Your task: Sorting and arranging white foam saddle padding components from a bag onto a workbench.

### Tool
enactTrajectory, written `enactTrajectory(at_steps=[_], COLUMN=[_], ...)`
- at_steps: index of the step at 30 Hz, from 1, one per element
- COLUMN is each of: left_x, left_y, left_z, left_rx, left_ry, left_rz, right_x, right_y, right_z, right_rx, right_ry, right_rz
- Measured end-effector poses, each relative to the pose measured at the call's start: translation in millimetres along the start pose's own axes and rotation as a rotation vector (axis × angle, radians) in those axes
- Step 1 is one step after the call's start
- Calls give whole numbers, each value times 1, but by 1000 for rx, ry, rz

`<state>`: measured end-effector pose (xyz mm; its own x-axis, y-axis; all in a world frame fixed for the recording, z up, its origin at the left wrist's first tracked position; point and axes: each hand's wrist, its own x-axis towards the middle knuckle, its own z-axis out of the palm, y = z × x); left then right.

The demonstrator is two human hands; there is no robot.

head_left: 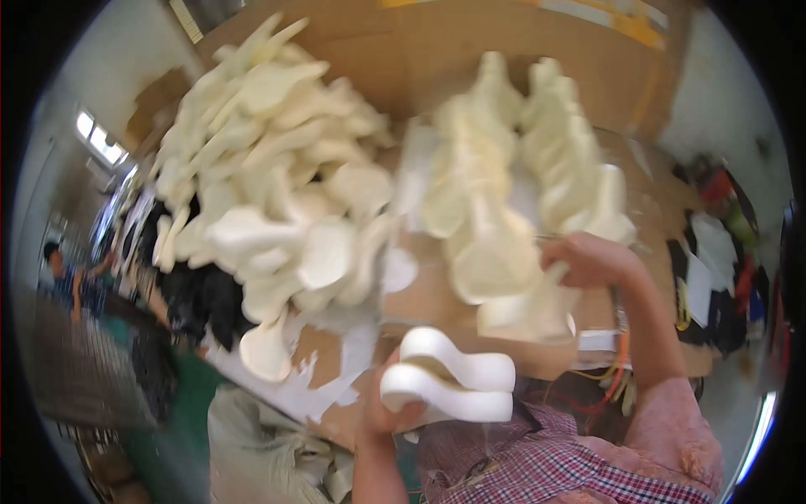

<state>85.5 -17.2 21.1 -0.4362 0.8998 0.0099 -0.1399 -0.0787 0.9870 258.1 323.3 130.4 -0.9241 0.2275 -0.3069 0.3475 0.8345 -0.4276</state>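
Observation:
My left hand (pixel 388 400), low at the middle, is closed around a pair of smooth white curved pieces (pixel 453 403), rounded at the ends and shaped rather like thick insoles. They lie one over the other with a gap between them. Further up and to the right, my right hand (pixel 588 259) has its fingers bent around the edge of a cream curved piece (pixel 529 317) at the near end of a nested row (pixel 487 202). Motion blurs this hand and piece. A second nested row (pixel 558 151) stands beside the first.
A high loose heap of similar cream pieces (pixel 285 160) covers the left of the cardboard-topped table (pixel 420 312). A cardboard wall (pixel 437 42) rises behind. Black material (pixel 197 298) lies beyond the heap, another person (pixel 75 273) is far left, and mixed items (pixel 714 260) lie at right.

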Motion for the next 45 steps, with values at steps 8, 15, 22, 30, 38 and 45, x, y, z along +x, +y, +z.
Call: enactTrajectory(at_steps=[8, 15, 22, 30, 38, 45], left_x=[211, 204, 204, 281, 251, 187], left_y=[-9, 17, 6, -65, -32, -59], left_z=[154, 185, 235, 320, 332, 351], left_rx=[-58, 16, -293, -14, 746, 1284], left_ry=[-130, -21, -107, -195, 22, -68], left_rz=[-333, -388, -540, -388, -219, 311], right_x=[-36, -93, -129, -251, -320, -326], right_y=[191, 246, 254, 218, 136, 113], right_z=[55, 168, 84, 53, 55, 79], right_rx=[379, 70, 269, 968, 1250, 1121], right_ry=[886, 706, 388, 724, 631, 630], right_rz=[433, 590, 614, 437, 245, 266])
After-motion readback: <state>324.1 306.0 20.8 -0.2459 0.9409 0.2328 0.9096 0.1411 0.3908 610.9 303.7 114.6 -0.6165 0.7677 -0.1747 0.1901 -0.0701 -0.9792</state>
